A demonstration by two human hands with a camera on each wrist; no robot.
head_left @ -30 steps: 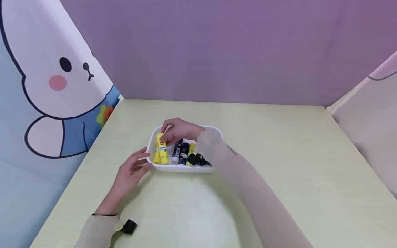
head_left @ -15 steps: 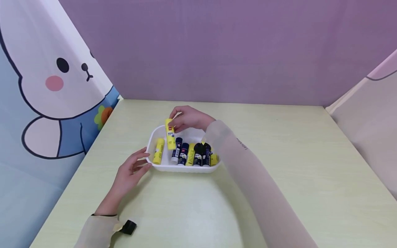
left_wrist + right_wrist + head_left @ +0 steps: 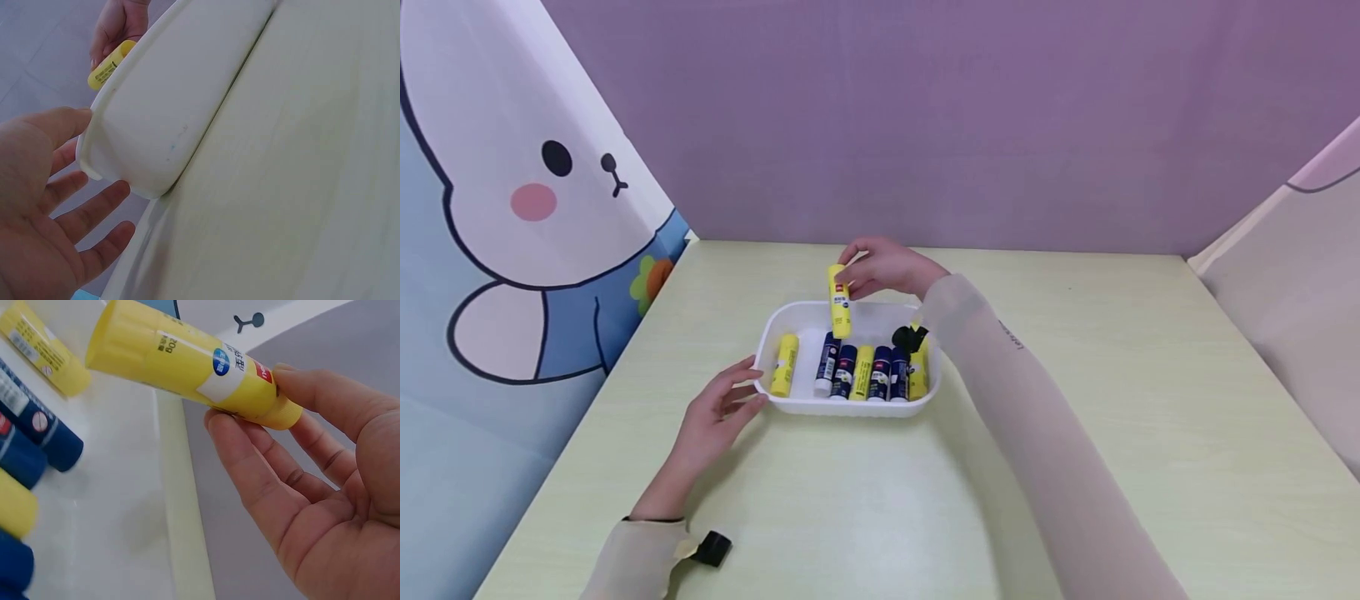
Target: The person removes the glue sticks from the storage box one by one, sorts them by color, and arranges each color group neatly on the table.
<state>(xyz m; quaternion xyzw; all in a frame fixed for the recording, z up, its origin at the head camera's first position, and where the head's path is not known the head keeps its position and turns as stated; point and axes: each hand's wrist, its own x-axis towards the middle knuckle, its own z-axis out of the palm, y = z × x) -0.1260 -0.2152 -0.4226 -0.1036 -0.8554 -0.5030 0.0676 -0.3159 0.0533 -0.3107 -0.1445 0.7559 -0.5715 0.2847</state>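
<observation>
My right hand (image 3: 891,268) pinches a yellow glue stick (image 3: 839,302) near its upper end, between thumb and fingers. The stick hangs tilted over the back part of a white plastic tray (image 3: 842,408). In the right wrist view the label of the held glue stick (image 3: 219,365) faces the camera. My left hand (image 3: 715,421) touches the tray's left end with thumb and fingertips, its fingers spread and fairly straight in the left wrist view. Inside the tray, one yellow glue stick (image 3: 784,367) lies at the left, apart from a row of dark blue glue sticks (image 3: 843,373) and yellow ones.
The tray stands on a pale wooden table (image 3: 1075,400). A purple backdrop (image 3: 955,125) rises behind it, and a rabbit-print cloth (image 3: 497,250) hangs at the left. A black wrist camera (image 3: 910,337) on the right arm overlaps the tray's right side.
My right hand has lifted the yellow glue stick from the tray's left part and carried it up and to the right. The left hand has stayed at the tray's end.
</observation>
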